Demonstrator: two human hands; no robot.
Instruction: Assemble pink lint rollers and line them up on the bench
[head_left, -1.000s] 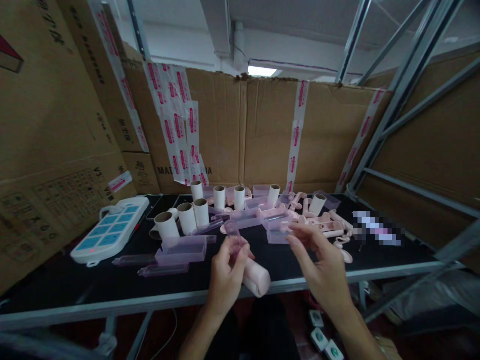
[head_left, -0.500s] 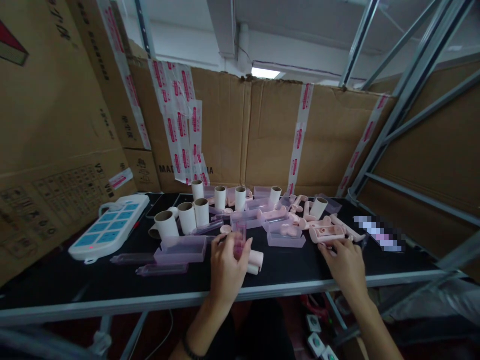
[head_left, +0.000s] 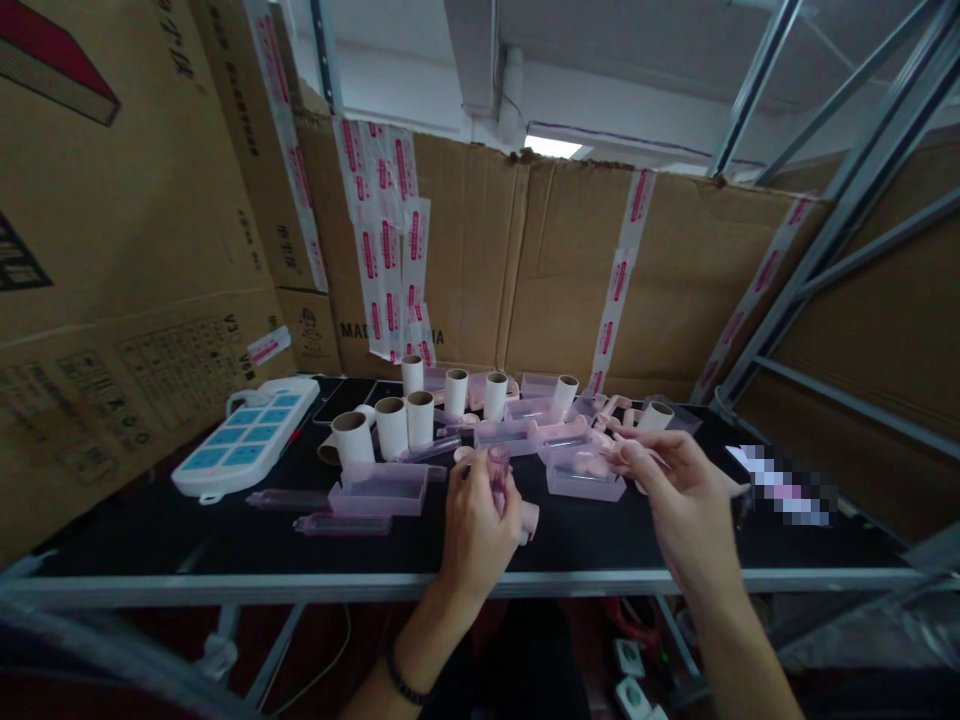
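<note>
Head view: L hand (head_left: 480,525) clamped on clear purple piece (head_left: 498,470) w/ pink cylinder (head_left: 529,522), nr middle of desk (head_left: 592,545) front edge; R hand (head_left: 694,490) apart from L, thumb + fingertips close by pink parts (head_left: 591,463), can't tell if gripping 1; step's prob. L holding, R fetching; next calls for steady L grip; purple end points up/back edge, pink end right; long axis part-hidden

Left hand (head_left: 481,530) closed round purple piece (head_left: 498,470), right hand (head_left: 691,505) near pink parts (head_left: 616,404), white tubes (head_left: 394,432) upright on tabletop (head_left: 577,548), power strip (head_left: 251,440) at left
</note>
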